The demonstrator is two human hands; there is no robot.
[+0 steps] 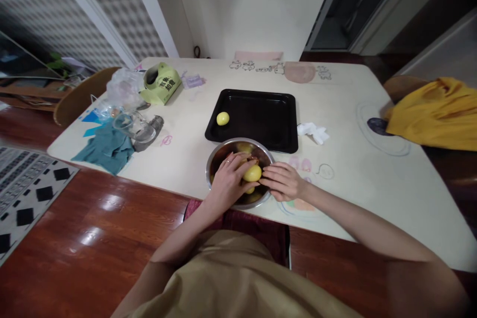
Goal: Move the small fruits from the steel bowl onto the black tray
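Observation:
A smooth yellow round fruit (252,173), much like a lemon, is between my two hands above a steel bowl (209,175). My left hand (230,179) reaches over the bowl with its fingers curved round the fruit's left side. From the right, the fingertips of my right hand (283,181) press against the fruit near the bowl's rim. More yellow and reddish-brown pieces lie in the bowl, partly hidden by my hands. Just beyond the bowl is a black baking tray (261,117), with another yellow round fruit (222,119) at its left side.
Crumpled white tissue (315,132) lies right of the tray. At the left of the table (186,139) are a teal cloth (108,148), a glass jug (143,131), a green carton (166,84) and plastic bags (124,87). Yellow cloth (436,117) drapes a chair on the right.

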